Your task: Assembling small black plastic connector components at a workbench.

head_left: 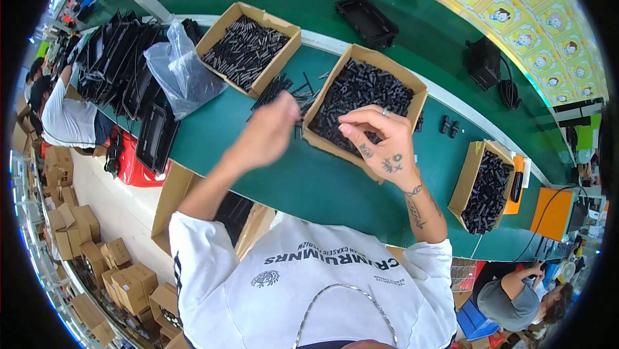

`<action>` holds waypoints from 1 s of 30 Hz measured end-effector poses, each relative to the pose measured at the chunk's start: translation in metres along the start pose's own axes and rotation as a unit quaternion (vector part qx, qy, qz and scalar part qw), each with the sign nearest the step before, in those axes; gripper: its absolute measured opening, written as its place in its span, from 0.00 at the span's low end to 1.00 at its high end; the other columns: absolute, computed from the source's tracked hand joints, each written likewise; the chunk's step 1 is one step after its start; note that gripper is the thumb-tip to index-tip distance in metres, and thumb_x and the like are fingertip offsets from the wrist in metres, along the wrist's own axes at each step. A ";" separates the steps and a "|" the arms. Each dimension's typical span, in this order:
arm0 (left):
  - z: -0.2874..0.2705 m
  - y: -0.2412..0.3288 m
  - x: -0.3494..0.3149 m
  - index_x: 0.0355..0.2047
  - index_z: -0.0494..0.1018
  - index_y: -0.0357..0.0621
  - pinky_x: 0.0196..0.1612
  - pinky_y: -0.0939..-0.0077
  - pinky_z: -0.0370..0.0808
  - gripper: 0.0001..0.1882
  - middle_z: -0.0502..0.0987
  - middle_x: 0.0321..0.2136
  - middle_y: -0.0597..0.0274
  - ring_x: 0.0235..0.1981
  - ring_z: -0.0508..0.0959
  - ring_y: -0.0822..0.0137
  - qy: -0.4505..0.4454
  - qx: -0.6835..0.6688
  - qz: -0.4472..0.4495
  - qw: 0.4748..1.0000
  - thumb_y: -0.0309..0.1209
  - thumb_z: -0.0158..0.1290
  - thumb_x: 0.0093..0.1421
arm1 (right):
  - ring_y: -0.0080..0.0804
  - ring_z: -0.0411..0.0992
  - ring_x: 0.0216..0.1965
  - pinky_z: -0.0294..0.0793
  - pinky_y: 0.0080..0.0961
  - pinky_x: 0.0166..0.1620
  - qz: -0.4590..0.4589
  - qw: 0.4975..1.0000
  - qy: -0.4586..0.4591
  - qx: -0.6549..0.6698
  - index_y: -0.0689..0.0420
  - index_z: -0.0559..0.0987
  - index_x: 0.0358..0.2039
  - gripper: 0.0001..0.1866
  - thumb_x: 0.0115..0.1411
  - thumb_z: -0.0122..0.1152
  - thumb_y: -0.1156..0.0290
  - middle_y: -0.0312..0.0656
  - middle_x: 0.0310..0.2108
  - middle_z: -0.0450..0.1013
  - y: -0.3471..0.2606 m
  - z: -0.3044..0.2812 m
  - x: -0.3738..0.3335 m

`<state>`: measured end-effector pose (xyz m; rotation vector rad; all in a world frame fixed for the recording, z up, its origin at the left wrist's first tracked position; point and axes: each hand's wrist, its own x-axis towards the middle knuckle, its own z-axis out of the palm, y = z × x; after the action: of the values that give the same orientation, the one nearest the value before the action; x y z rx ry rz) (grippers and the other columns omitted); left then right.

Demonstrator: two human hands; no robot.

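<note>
My left hand (271,133), slightly blurred, is closed beside a loose pile of thin black rods (276,89); whatever its fingers hold cannot be made out. Over the near side of a cardboard box (335,150), my tattooed right hand (385,137) curls with thumb and forefinger close together. Anything in that pinch is hidden. Small black tubular parts (367,88) fill this box. Farther left, another cardboard box (282,59) holds many short dark rods (245,51).
A grey plastic bag (184,72) and stacked black frames (122,59) lie at left. On the right stands a box (474,155) of black parts near an orange box (551,210). A black tray (366,21) and a coiled-cable device (487,65) lie beyond. People work at both sides.
</note>
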<state>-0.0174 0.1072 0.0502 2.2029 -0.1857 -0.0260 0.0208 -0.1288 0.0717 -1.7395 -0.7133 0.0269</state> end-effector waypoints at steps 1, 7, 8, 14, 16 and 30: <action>-0.014 -0.015 0.018 0.36 0.65 0.37 0.38 0.52 0.71 0.09 0.72 0.27 0.41 0.33 0.75 0.37 0.031 0.059 0.001 0.998 0.29 0.38 0.69 | 0.28 0.78 0.30 0.78 0.20 0.33 -0.010 1.000 0.026 -0.003 0.65 0.82 0.35 0.06 0.56 0.66 0.80 0.45 0.32 0.79 0.004 -0.005 0.004; -0.106 -0.180 0.122 0.35 0.71 0.33 0.49 0.53 0.72 0.16 0.78 0.36 0.38 0.43 0.78 0.40 0.260 0.160 -0.107 0.946 0.33 0.38 0.69 | 0.27 0.78 0.27 0.78 0.20 0.32 0.023 0.999 -0.006 -0.047 0.66 0.82 0.34 0.06 0.57 0.66 0.77 0.43 0.30 0.78 0.025 -0.034 0.016; -0.108 -0.189 0.132 0.36 0.72 0.33 0.49 0.52 0.72 0.15 0.79 0.36 0.38 0.43 0.77 0.40 0.290 0.154 -0.110 0.938 0.32 0.39 0.67 | 0.27 0.77 0.27 0.77 0.20 0.32 0.038 0.998 -0.020 -0.049 0.65 0.82 0.33 0.06 0.58 0.65 0.76 0.43 0.29 0.78 0.031 -0.036 0.019; -0.094 -0.174 0.173 0.38 0.79 0.35 0.48 0.51 0.72 0.13 0.78 0.39 0.40 0.44 0.77 0.41 0.309 0.287 -0.092 0.902 0.25 0.47 0.57 | 0.29 0.75 0.24 0.75 0.24 0.30 0.070 0.991 -0.022 -0.110 0.63 0.82 0.32 0.05 0.54 0.65 0.78 0.45 0.26 0.77 0.068 -0.060 0.055; -0.094 -0.176 0.172 0.41 0.79 0.38 0.47 0.51 0.74 0.15 0.78 0.39 0.42 0.43 0.78 0.43 0.306 0.349 -0.078 0.882 0.21 0.49 0.54 | 0.40 0.75 0.25 0.75 0.29 0.30 0.008 0.987 0.016 -0.160 0.64 0.81 0.29 0.03 0.53 0.62 0.81 0.49 0.26 0.76 0.095 -0.069 0.088; -0.096 -0.191 0.167 0.32 0.76 0.36 0.45 0.56 0.75 0.07 0.72 0.45 0.49 0.45 0.75 0.50 0.256 0.559 -0.016 0.788 0.24 0.52 0.54 | 0.45 0.69 0.50 0.71 0.39 0.52 -0.070 0.908 -0.014 -0.413 0.54 0.78 0.37 0.15 0.47 0.68 0.74 0.41 0.46 0.72 0.150 -0.114 0.143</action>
<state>0.1800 0.2722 -0.0373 3.2717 0.2180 0.8716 0.2470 -0.1786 0.0229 -2.4850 -0.9495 -0.4052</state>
